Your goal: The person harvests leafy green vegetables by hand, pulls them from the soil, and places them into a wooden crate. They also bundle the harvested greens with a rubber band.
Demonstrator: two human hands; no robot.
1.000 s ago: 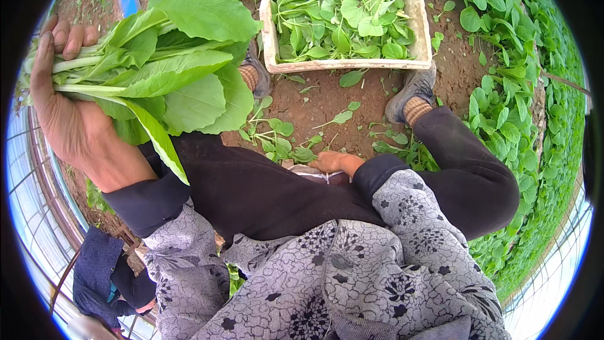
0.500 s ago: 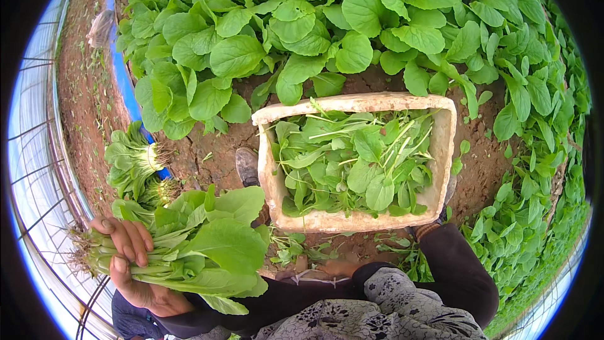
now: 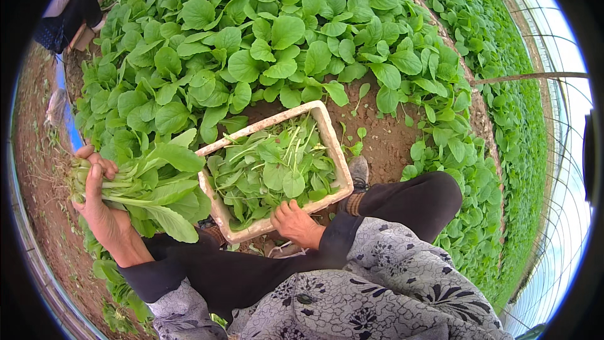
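Observation:
My left hand (image 3: pixel 104 204) is closed around the stems of a bunch of leafy greens (image 3: pixel 160 182). Its broad leaves point right, and its soil-covered roots (image 3: pixel 63 176) stick out past my fingers on the left. In front of me stands a whitish foam box (image 3: pixel 258 127), stained with dirt and tilted in the view. Loose picked leaves and stems (image 3: pixel 277 167) fill it. My right hand (image 3: pixel 297 223) grips the near rim of this box, with the fingers curled over the edge.
Dense leafy plants (image 3: pixel 264 38) grow beyond the box and along the right. More greens (image 3: pixel 116 296) lie at the lower left. A blue strip (image 3: pixel 70 113) runs along the bed's left edge. Another person (image 3: pixel 78 9) crouches far left. My shoe (image 3: pixel 358 173) is beside the box.
The view has turned, so the box sits further left and slanted. My right hand has come up from below the box onto its near rim. My left hand still holds the greens.

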